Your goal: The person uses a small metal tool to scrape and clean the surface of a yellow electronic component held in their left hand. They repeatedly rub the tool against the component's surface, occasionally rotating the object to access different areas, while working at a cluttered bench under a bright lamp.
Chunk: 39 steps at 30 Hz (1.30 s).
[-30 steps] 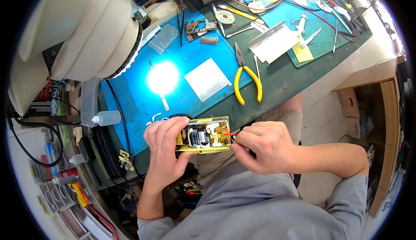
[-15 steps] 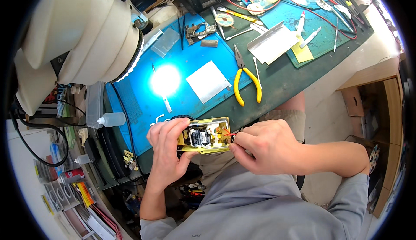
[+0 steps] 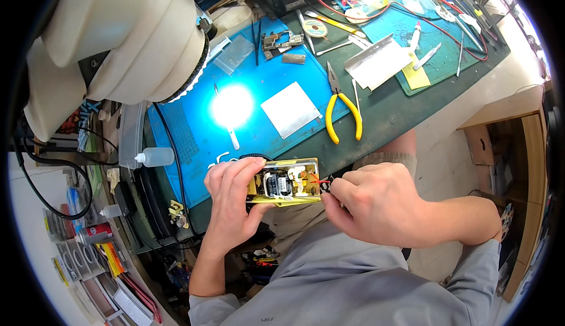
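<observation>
The right hand (image 3: 382, 205) sits a little farther right and lower than before, its wrist farther from the electronic unit (image 3: 282, 183), and the fist looks larger in the view. Slightly more of the red-orange wires (image 3: 321, 180) shows between the unit's end and the fingertips. The whole view has slid: the yellow-handled pliers (image 3: 344, 111), the square metal plate (image 3: 291, 110), the unit and the left hand (image 3: 232, 202) all appear farther right, as does the large pale ribbed housing (image 3: 138, 37).

device (image 3: 282, 185): before plate (image 3: 291, 110) | plate: on mat (image 3: 276, 79) | pliers (image 3: 336, 92): right of plate
</observation>
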{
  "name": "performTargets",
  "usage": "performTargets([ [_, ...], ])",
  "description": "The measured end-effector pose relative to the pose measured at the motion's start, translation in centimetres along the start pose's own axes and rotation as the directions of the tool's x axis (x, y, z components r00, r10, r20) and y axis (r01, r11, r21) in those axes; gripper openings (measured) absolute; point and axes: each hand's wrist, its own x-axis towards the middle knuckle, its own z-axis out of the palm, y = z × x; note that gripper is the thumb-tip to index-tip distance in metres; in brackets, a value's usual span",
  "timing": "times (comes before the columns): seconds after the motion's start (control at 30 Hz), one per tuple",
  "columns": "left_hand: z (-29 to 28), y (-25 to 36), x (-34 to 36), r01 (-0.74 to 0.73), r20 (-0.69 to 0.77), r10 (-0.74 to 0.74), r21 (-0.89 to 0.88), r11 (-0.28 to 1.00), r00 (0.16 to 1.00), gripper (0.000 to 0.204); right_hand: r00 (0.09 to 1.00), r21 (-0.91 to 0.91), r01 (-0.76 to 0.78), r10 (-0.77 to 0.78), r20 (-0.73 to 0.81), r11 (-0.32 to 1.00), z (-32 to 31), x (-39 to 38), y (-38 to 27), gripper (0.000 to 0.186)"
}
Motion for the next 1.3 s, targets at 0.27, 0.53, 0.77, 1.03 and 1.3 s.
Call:
performTargets([
  [0.27, 0.0, 0.0, 0.1, -0.030, -0.015, 0.031, 0.043, 0.999, 0.999, 0.067, 0.999, 0.115, -0.012, 0.016, -0.033, 0.993, 1.8, -0.1, 0.3, 0.024],
  [0.53, -0.2, 1.4, -0.3, -0.224, -0.127, 0.262, 0.250, 0.942, 0.957, 0.034, 0.997, 0.146, -0.006, 0.017, -0.073, 0.989, 2.5, -0.5, 0.7, 0.023],
  [0.77, 0.1, 2.4, 0.3, -0.242, -0.135, 0.275, 0.220, 0.945, 0.952, 0.026, 0.996, 0.175, -0.007, 0.023, -0.087, 0.985, 2.6, -0.9, 0.9, 0.024],
  [1.03, 0.0, 4.9, 0.8, -0.114, -0.089, 0.138, 0.236, 0.965, 0.986, 0.025, 0.988, 0.190, 0.027, 0.002, -0.151, 0.981, 3.2, -0.9, 1.1, 0.022],
  [1.3, -1.3, 4.6, 1.4, -0.054, 0.009, 0.053, 0.062, 0.997, 0.999, 0.025, 0.997, 0.154, -0.020, 0.031, -0.070, 0.988, 2.8, -1.3, 0.9, 0.020],
])
